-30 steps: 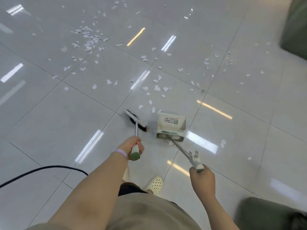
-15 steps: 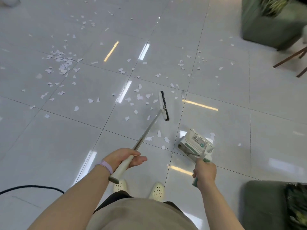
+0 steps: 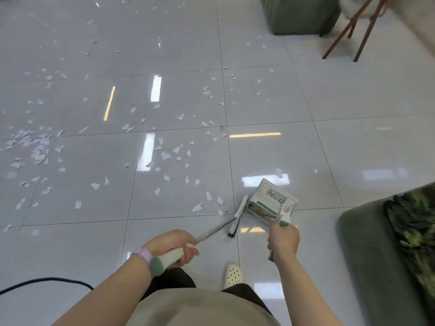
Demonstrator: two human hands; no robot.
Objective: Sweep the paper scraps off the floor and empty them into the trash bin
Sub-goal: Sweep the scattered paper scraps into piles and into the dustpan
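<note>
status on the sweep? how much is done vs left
Early. Done: little visible; the tiles near the feet look clear. In hand: left hand holds the broom with its head against the dustpan, held by the right hand. Left: paper scraps scattered across the floor, a dense patch far left; no trash bin in view.

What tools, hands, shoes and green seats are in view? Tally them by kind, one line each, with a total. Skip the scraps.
broom: 1
dustpan: 1
hands: 2, the left hand and the right hand
shoe: 1
green seats: 2, the far green seat and the near green seat
Total: 7
</note>
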